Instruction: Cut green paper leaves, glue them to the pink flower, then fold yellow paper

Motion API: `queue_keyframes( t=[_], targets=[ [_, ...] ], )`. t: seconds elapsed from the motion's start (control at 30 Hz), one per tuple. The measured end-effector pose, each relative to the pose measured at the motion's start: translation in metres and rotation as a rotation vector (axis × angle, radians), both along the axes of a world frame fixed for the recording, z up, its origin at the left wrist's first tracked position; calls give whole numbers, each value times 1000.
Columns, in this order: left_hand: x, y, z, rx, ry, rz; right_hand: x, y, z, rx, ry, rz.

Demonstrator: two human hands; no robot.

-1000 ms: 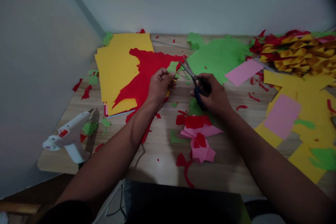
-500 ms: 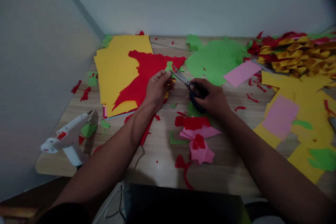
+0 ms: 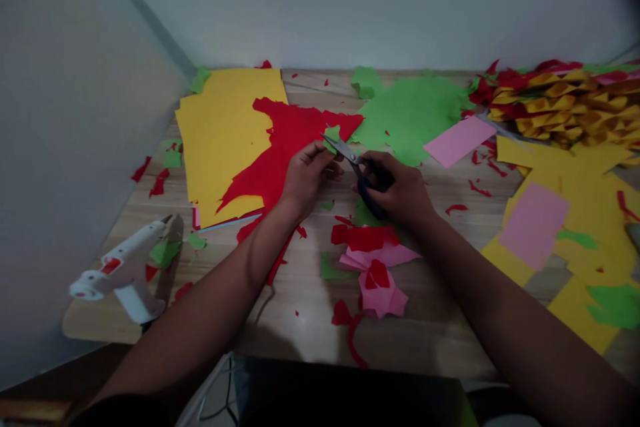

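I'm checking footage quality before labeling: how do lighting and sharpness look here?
Head view: dim overall, with a dark top-right corner; a soft glare patch on the wooden table, shadow beside the glue gun; scissors readable, small paper scraps soft-edged.

A white glue gun (image 3: 134, 253) sits near the left end of the wooden tabletop (image 3: 305, 337), nozzle tilted up. A stack of yellow sheets (image 3: 215, 140) lies beyond it. At right, a pink rectangle (image 3: 534, 223) rests over yellow offcuts (image 3: 593, 197), near a heap of crinkled yellow and red paper (image 3: 565, 107). Behind stands a plain wall (image 3: 350, 7).
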State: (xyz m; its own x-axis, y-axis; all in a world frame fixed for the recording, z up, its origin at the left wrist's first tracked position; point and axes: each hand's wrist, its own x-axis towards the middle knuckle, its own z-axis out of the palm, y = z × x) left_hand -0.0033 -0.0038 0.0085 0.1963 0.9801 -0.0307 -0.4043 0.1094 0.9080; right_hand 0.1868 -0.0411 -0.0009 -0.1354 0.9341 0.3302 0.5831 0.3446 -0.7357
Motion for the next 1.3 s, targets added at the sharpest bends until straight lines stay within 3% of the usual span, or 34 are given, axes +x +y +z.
queue_keyframes(
  t=[0.3,0.57,1.3],
  targets=[
    [0,2,-3,47,25,-19,0,0,1,12,-17,-2],
    [1,-2,-4,112,176,34,1,0,2,9,-24,6],
    [2,-2,-4,61,113,49,-1,-1,5,-29,-50,21]
  ],
)
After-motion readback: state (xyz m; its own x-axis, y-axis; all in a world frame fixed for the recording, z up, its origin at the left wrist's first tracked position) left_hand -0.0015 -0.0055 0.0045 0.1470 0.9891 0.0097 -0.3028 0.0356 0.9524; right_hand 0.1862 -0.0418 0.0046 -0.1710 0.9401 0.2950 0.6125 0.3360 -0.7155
